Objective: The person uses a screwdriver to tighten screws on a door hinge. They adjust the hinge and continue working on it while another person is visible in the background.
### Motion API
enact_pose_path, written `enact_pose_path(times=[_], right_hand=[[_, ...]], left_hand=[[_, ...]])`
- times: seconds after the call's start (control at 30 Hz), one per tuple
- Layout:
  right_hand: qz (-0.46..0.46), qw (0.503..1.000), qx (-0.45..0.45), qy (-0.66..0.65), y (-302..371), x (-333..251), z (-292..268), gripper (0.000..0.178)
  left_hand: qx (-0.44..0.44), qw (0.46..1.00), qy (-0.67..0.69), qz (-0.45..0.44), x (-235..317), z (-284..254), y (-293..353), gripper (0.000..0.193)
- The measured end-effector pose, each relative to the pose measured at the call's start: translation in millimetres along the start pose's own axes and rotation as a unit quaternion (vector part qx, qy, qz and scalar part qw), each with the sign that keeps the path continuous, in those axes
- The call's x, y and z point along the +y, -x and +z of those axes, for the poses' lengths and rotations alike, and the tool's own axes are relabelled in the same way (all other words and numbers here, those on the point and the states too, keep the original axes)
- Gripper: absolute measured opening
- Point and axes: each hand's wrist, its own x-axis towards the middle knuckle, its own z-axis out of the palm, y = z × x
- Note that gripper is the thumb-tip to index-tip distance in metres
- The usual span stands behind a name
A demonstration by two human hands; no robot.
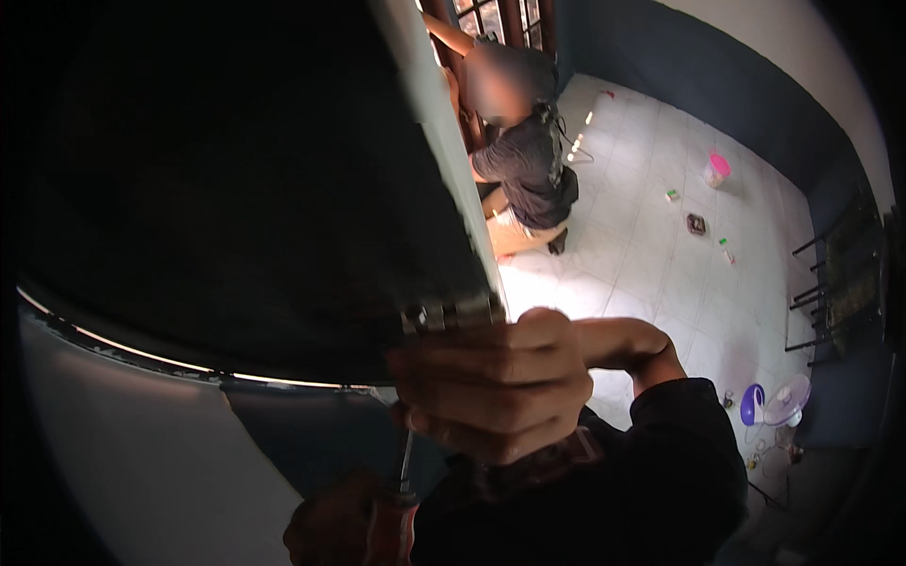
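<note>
One red-handled steel screwdriver (pixel 391 530) sits wrapped in the left hand (pixel 332 521); the right hand (pixel 498 385), curled near its tip (exact pinch is hidden), perhaps steadies it.

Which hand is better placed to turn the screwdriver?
Probably the left: the left hand holds the screwdriver by its red handle, while the right hand is higher, by the dark panel, near the screwdriver's upper end.
</note>
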Motion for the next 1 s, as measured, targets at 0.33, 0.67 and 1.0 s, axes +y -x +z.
enact_pose_path(times=[0.33, 0.67, 1.0], right_hand=[[-0.067, 0.997, 0.023, 0.031, -7, -3, 10, 0.018], [-0.090, 0.995, 0.031, 0.013, -1, -2, 16, 0.020], [-0.062, 0.997, 0.041, 0.003, 7, -3, 14, 0.020]], left_hand=[[0.082, 0.994, -0.017, 0.063, 34, 6, 17, 0.067], [-0.101, 0.939, -0.264, -0.194, 102, -22, 11, 0.053], [-0.227, 0.930, -0.244, -0.155, 99, -20, -23, 0.036]])
